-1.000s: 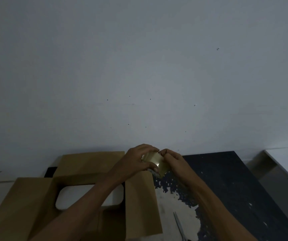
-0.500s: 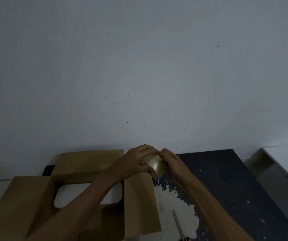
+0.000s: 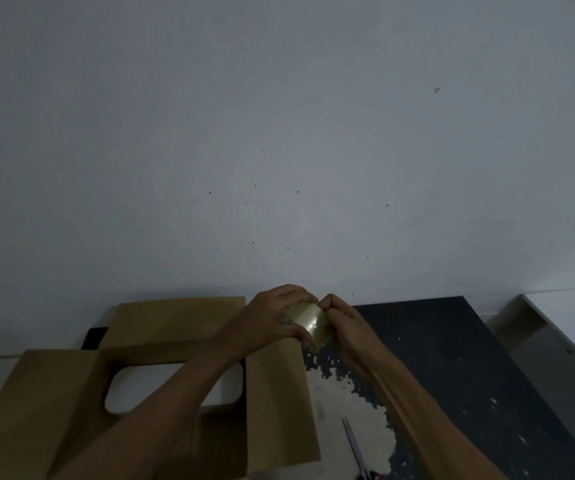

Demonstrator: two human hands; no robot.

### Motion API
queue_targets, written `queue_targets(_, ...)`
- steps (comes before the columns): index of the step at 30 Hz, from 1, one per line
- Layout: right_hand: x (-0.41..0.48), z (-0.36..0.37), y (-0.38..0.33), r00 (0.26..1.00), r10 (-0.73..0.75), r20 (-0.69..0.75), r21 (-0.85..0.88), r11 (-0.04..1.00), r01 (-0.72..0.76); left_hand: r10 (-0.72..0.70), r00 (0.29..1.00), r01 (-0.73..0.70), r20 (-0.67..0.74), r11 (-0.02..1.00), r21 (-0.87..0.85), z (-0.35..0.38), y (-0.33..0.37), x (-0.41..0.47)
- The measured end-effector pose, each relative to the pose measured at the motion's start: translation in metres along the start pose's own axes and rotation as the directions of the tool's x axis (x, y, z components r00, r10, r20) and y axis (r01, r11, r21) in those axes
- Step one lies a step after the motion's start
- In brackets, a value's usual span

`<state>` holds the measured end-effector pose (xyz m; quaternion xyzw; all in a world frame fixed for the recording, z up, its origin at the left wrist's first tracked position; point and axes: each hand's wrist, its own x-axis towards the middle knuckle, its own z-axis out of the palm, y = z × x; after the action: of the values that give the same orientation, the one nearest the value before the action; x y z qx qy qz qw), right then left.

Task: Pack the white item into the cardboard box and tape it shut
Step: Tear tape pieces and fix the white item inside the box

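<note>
Left hand [image 3: 268,322] wrapped round the tape roll [image 3: 308,318], right hand [image 3: 346,323] pinching at its rim, the person should lift the free end slowly and straight so it doesn't split.

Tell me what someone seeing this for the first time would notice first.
At bottom centre, the left hand grips a roll of clear tape and the right hand pinches at it. Left of them sits the open cardboard box, flaps spread, with the white item inside. Scissors lie on the worn dark table right of the box.
</note>
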<state>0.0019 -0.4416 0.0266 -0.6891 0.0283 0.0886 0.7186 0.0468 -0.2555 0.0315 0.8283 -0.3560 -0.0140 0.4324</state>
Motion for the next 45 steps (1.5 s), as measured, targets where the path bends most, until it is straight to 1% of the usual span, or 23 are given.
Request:
queue_targets(3, -0.001, 0.0, -0.001, 1.0, 0.004, 0.025, 0.061, 0.998, -0.006, -0.019, 1.0, 0.019, -0.011, 1.0, -0.005, -0.002, -0.002, -0.001)
queue_targets(5, -0.002, -0.001, -0.004, 0.999, 0.004, 0.038, 0.069, 0.998, -0.007, -0.025, 0.999, 0.025, -0.02, 0.999, -0.025, -0.002, -0.003, -0.002)
queue_targets(9, -0.002, -0.003, -0.004, 0.996, -0.039, 0.074, -0.028, 0.999, 0.041, -0.022, 0.999, 0.021, -0.036, 0.999, -0.034, -0.002, -0.002, -0.002)
queue_targets(13, -0.004, -0.004, -0.004, 0.996, -0.047, 0.076, -0.04, 0.998, 0.051, -0.014, 0.999, 0.013, -0.031, 0.999, -0.04, -0.002, -0.001, -0.001)
queue_targets(17, -0.005, -0.006, -0.003, 0.999, -0.035, 0.025, -0.159, 0.986, 0.039, -0.004, 1.0, 0.003, -0.021, 1.0, -0.027, 0.003, -0.001, -0.001)
queue_targets(20, -0.006, -0.005, -0.003, 0.999, -0.035, -0.012, -0.207, 0.978, 0.032, 0.033, 0.999, -0.033, -0.015, 0.999, 0.037, 0.009, -0.001, 0.001)
queue_targets(24, -0.006, -0.004, -0.001, 0.999, -0.021, -0.033, -0.154, 0.988, 0.016, 0.057, 0.998, -0.057, 0.001, 0.996, 0.069, 0.013, 0.0, 0.002)
queue_targets(28, -0.005, -0.004, 0.002, 1.0, 0.006, 0.005, 0.0, 1.0, -0.006, 0.071, 0.997, -0.071, 0.012, 0.996, 0.057, 0.01, 0.003, 0.001)
queue_targets(31, -0.003, -0.003, 0.003, 1.0, 0.022, 0.01, 0.051, 0.998, -0.023, 0.065, 0.998, -0.066, 0.017, 0.996, 0.053, 0.009, 0.004, 0.0)
queue_targets(39, -0.003, -0.003, 0.002, 0.998, 0.06, -0.007, 0.069, 0.996, -0.059, 0.045, 0.999, -0.046, 0.023, 0.998, 0.039, 0.009, 0.003, 0.0)
queue_targets(43, -0.002, -0.004, 0.005, 0.998, 0.055, -0.019, 0.057, 0.997, -0.054, 0.025, 0.999, -0.026, 0.02, 1.0, 0.017, 0.008, 0.004, 0.0)
queue_targets(45, -0.003, -0.004, 0.004, 0.998, 0.061, -0.012, 0.086, 0.995, -0.059, 0.015, 1.0, -0.015, 0.015, 1.0, 0.007, 0.007, 0.003, 0.001)
